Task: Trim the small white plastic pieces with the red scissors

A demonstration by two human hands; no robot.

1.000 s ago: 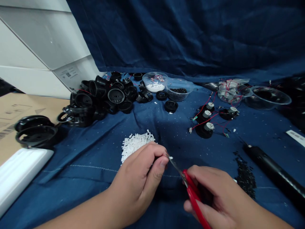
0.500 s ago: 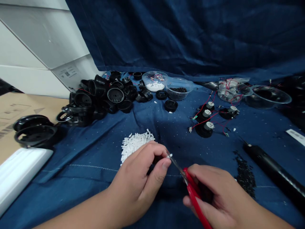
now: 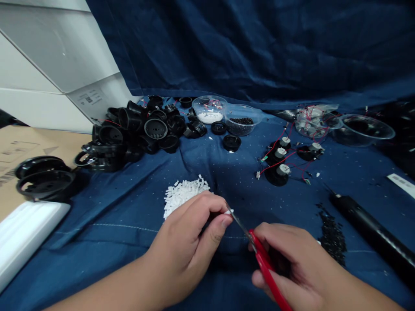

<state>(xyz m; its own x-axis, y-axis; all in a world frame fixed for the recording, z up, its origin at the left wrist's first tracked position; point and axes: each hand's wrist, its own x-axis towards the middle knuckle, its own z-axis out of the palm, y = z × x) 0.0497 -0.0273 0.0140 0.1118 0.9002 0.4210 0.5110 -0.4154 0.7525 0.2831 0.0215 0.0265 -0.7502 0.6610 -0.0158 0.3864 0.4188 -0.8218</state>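
The left hand point(image 3: 191, 242) is closed in a pinch, thumb and forefinger together on a small white piece point(image 3: 228, 211) that shows just past the fingertips, near the middle of the bench's near edge. The right hand point(image 3: 298, 263) is clenched around the red handles of a pair of scissors point(image 3: 256, 248), whose metal blades run up and left to meet the white piece at the left fingertips. Whether the blades are parted or closed on the piece cannot be told at this size. Judged from this, the step in hand is the trimming of a short white piece held between the fingers; the next move appears to call for a steady left pinch and a clean closing of the blades clear of the fingertips, which lie very close to the edge. Just beyond the left hand lies a heap of white cut pieces point(image 3: 183, 193) on the blue cloth point(image 3: 129, 203) that covers the bench. Toward the right edge lie a scatter of small black bits point(image 3: 332, 237) and a black cylindrical tool point(image 3: 369, 233). Farther back, right of centre, sit small motors with red wires point(image 3: 280, 162). At the far left is a pile of black plastic housings point(image 3: 136, 131), and along the far edge stand clear bowls point(image 3: 241, 120), one with white contents, one with black.
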